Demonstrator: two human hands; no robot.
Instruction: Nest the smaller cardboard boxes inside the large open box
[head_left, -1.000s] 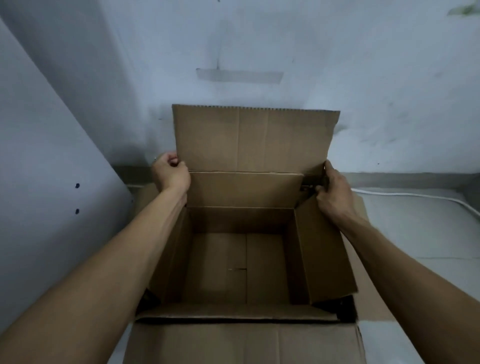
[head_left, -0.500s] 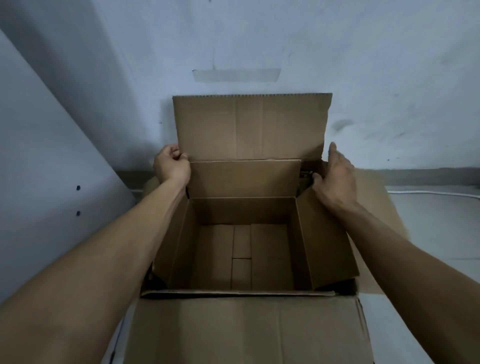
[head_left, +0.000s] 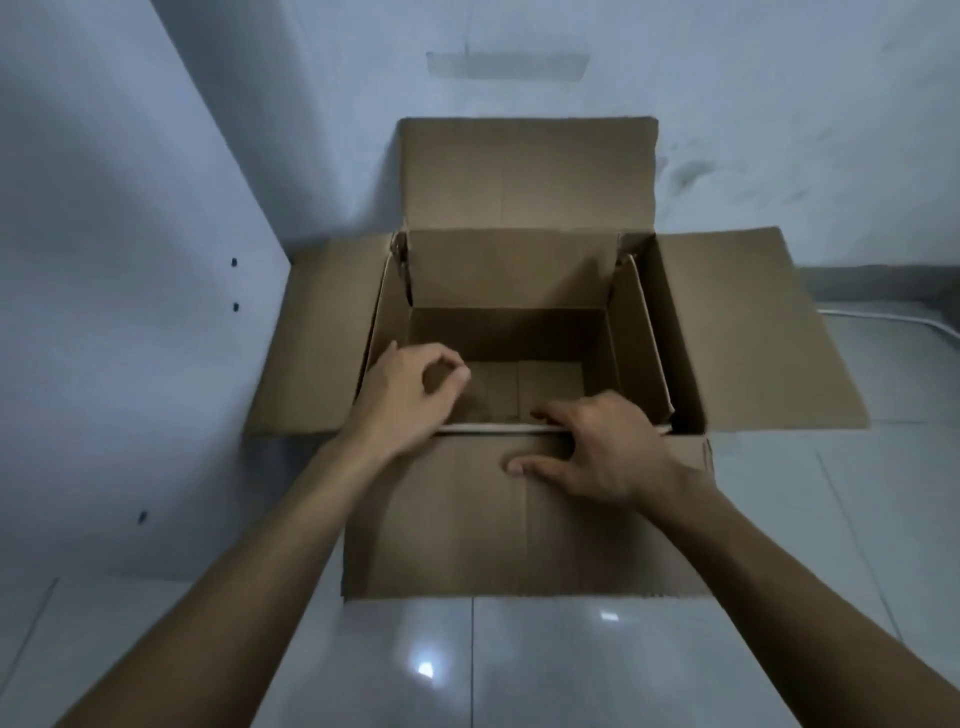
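Note:
The large open box (head_left: 748, 332) sits on the floor against the wall, with its side flaps spread flat, its back flap upright and its near flap (head_left: 467, 525) folded toward me. A smaller cardboard box (head_left: 506, 270) stands nested inside it, open and empty. Its right flap (head_left: 641, 338) leans against the large box's right wall. My left hand (head_left: 410, 400) hovers over the near left corner of the inner box, fingers loosely curled and holding nothing. My right hand (head_left: 597, 452) lies on the near rim, fingers hooked over the inner box's pale near edge (head_left: 488, 427) and thumb on the large box's near flap.
A white panel (head_left: 104, 312) stands close on the left, touching the left flap. A painted wall (head_left: 779, 104) runs behind the box. A white cable (head_left: 883, 319) lies on the glossy tiled floor (head_left: 571, 665) at the right.
Both hands left the far corners of the box and came back to its near edge. The large box's right flap now lies spread flat. The view has pulled back and higher.

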